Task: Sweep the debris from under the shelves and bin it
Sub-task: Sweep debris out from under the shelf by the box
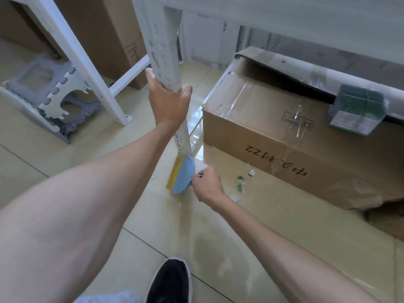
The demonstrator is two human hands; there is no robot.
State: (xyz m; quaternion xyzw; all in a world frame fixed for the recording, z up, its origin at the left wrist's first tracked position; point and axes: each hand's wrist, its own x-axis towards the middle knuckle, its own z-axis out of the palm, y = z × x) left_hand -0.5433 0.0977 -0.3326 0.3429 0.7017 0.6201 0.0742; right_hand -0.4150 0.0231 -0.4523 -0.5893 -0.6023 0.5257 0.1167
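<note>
We stand on a glossy beige tiled floor (284,237) that mirrors the light. The biggest thing on it is a long brown cardboard box (273,132), taped with clear film, creased and torn at its right end. It lies under the lowest shelf and fills most of that space. A white perforated metal shelf upright (166,51), scuffed and chipped, rises in the middle. A second white leg (87,68) slants to the left, with a tall cardboard carton (105,29) behind it. A folded grey and white plastic stool (50,95) leans by that leg. A green packet (358,110) in clear wrap sits on the shelf edge at right. Our black shoe (170,281) shows at the bottom.

A blue dustpan (182,176) of smooth plastic, rounded, with a yellow strip along one side, stands on edge at the foot of the upright. The debris (240,182), small green and pale scraps, lies on the tiles just in front of the box, right of the dustpan.

Our left hand (169,101) is clenched round the upright. Our right hand (206,184) pinches the dustpan's thin blue handle with curled fingers.
</note>
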